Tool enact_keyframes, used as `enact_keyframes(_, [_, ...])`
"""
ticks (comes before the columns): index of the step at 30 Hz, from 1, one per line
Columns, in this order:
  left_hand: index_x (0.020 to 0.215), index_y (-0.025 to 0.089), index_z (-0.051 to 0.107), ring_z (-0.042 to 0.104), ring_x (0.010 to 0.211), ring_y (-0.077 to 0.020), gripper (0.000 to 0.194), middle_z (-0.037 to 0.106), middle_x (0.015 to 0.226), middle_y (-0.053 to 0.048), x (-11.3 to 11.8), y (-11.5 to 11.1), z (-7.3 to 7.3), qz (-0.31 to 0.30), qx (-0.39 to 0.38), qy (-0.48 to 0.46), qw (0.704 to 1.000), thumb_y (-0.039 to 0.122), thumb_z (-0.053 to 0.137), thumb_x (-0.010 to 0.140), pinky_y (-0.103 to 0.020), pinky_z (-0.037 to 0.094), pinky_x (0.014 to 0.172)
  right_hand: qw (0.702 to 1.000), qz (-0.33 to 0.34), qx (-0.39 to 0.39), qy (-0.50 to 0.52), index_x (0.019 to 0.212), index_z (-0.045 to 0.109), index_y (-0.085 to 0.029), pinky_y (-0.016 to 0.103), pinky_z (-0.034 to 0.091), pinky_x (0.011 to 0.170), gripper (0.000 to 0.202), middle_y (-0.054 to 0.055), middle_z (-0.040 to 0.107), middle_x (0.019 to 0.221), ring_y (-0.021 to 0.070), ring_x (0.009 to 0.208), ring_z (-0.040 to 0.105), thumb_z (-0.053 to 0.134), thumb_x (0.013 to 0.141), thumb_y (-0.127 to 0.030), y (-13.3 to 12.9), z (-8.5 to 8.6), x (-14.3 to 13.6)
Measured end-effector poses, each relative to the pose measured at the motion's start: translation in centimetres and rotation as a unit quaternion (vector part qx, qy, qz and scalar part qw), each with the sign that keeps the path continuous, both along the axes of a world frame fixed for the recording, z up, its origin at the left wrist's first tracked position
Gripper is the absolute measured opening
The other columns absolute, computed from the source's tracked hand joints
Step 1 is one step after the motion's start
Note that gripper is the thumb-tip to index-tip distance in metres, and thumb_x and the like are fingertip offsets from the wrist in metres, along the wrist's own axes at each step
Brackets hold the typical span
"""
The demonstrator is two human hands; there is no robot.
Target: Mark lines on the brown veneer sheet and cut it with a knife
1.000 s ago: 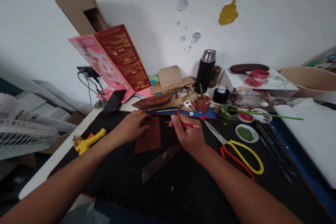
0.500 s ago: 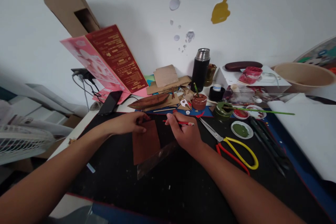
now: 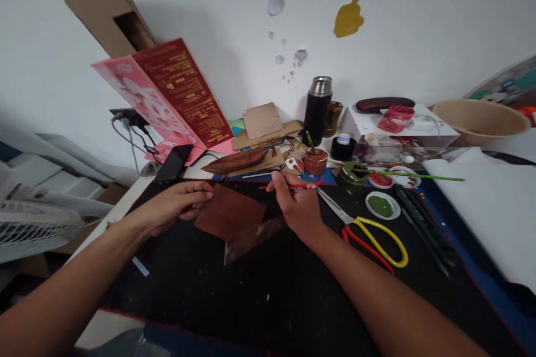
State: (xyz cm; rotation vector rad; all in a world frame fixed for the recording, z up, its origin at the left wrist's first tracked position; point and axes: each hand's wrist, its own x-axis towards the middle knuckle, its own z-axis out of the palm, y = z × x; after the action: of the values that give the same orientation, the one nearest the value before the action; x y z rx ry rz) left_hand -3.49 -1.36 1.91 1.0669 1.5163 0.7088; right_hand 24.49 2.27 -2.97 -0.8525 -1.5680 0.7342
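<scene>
My left hand (image 3: 186,201) pinches the upper left corner of a brown square sheet (image 3: 230,212), which lies turned at an angle over the black mat (image 3: 251,312). My right hand (image 3: 295,201) is closed around a thin red pencil or brush (image 3: 270,187), to the right of the sheet. A clear plastic strip (image 3: 251,239) lies at the sheet's lower right edge. Beside my right hand are scissors (image 3: 360,223) with one yellow and one red handle.
Behind the mat stand a brown paint jar (image 3: 316,162), a green paint jar (image 3: 352,175) and a black flask (image 3: 318,111). A phone (image 3: 173,163) lies at the back left. Dark tools (image 3: 422,223) and white paper (image 3: 489,206) are on the right.
The brown sheet has turned from nearly upright to slanted. My left hand has moved left and lower, to the sheet's left corner. The pencil or brush in my right hand lies flatter.
</scene>
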Motion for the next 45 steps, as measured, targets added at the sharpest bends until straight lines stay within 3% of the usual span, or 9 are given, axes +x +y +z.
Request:
enact_keyframes(3, [0.073,0.019,0.058,0.037,0.045,-0.0059,0.040,0.049,0.059,0.006,0.2,-2.1,-0.5,0.100,-0.001,-0.062,0.993,0.041,0.092,0.071,-0.017,0.024,0.040,1.000,0.000,-0.016,0.007,0.076,0.073,-0.024,0.030,0.050,0.066,0.042,0.000,0.072,0.066,0.0179,0.064,0.069,0.055,0.111,-0.038,0.0,0.0,0.0])
enact_keyframes(8, [0.084,0.018,0.063,0.064,0.054,-0.0102,0.020,0.070,0.076,-0.001,2.3,-5.8,-2.1,0.244,-0.043,-0.157,0.956,0.018,0.082,0.080,-0.017,0.049,0.046,1.000,0.008,-0.026,-0.002,0.075,0.073,-0.024,0.031,0.050,0.067,0.043,0.000,0.069,0.063,0.0184,0.062,0.068,0.056,0.110,-0.041,-0.2,-0.1,0.0])
enact_keyframes(15, [0.089,0.014,0.070,0.075,0.065,-0.0108,0.015,0.078,0.084,-0.007,5.9,-8.8,-2.7,0.324,-0.118,-0.265,0.900,0.006,0.061,0.098,-0.014,0.059,0.057,0.999,0.020,-0.027,-0.018,0.076,0.072,-0.025,0.032,0.051,0.070,0.041,0.002,0.075,0.069,0.0202,0.065,0.071,0.057,0.110,-0.041,-0.3,-0.2,0.0])
enact_keyframes(22, [0.107,0.012,0.078,0.082,0.081,-0.0182,0.016,0.083,0.114,-0.015,8.2,-9.8,-1.6,0.289,-0.159,-0.315,0.890,0.012,0.069,0.094,-0.022,0.066,0.067,0.999,0.025,-0.024,-0.030,0.076,0.072,-0.025,0.032,0.053,0.071,0.041,0.002,0.076,0.071,0.0205,0.067,0.071,0.056,0.110,-0.041,-0.2,-0.4,0.0])
enact_keyframes(27, [0.124,0.017,0.077,0.082,0.084,-0.0243,0.047,0.082,0.113,-0.017,8.2,-12.4,-1.2,0.082,-0.187,-0.347,0.915,0.044,0.089,0.086,-0.027,0.064,0.066,0.998,0.037,-0.015,-0.043,0.076,0.071,-0.025,0.031,0.053,0.070,0.040,0.001,0.076,0.069,0.0200,0.067,0.072,0.057,0.111,-0.039,-0.3,-0.5,-0.2])
enact_keyframes(30, [0.140,0.026,0.070,0.080,0.085,-0.0251,0.060,0.080,0.116,-0.014,9.0,-13.6,-1.3,0.014,-0.124,-0.291,0.948,0.047,0.090,0.087,-0.030,0.062,0.065,0.997,0.051,-0.001,-0.060,0.076,0.070,-0.025,0.031,0.053,0.071,0.039,0.002,0.078,0.072,0.0205,0.069,0.074,0.057,0.111,-0.037,-0.8,-0.5,-0.4])
enact_keyframes(34, [0.146,0.037,0.066,0.075,0.094,-0.0240,0.070,0.076,0.125,-0.009,10.8,-13.9,-1.4,0.055,0.032,-0.183,0.981,0.042,0.094,0.083,-0.034,0.062,0.081,0.992,0.076,0.001,-0.102,0.078,0.070,-0.025,0.031,0.052,0.069,0.039,0.003,0.080,0.075,0.0203,0.070,0.076,0.056,0.112,-0.036,-2.0,-0.4,-0.9])
enact_keyframes(38, [0.122,0.033,0.078,0.072,0.083,-0.0252,0.044,0.078,0.105,-0.007,11.6,-13.5,-1.5,0.107,0.104,-0.090,0.985,0.051,0.090,0.083,-0.036,0.061,0.078,0.989,0.099,-0.002,-0.114,0.077,0.069,-0.025,0.030,0.050,0.068,0.039,0.004,0.081,0.077,0.0202,0.071,0.078,0.055,0.112,-0.037,-2.7,-0.4,-1.2])
enact_keyframes(45, [0.089,0.022,0.076,0.065,0.076,-0.0222,0.040,0.073,0.080,-0.004,7.3,-11.2,-2.3,0.245,0.176,-0.033,0.953,0.062,0.078,0.089,-0.033,0.054,0.072,0.987,0.117,-0.089,-0.061,0.082,0.073,-0.026,0.030,0.052,0.063,0.042,0.000,0.072,0.063,0.0194,0.063,0.073,0.055,0.111,-0.050,-2.0,-0.6,-1.1])
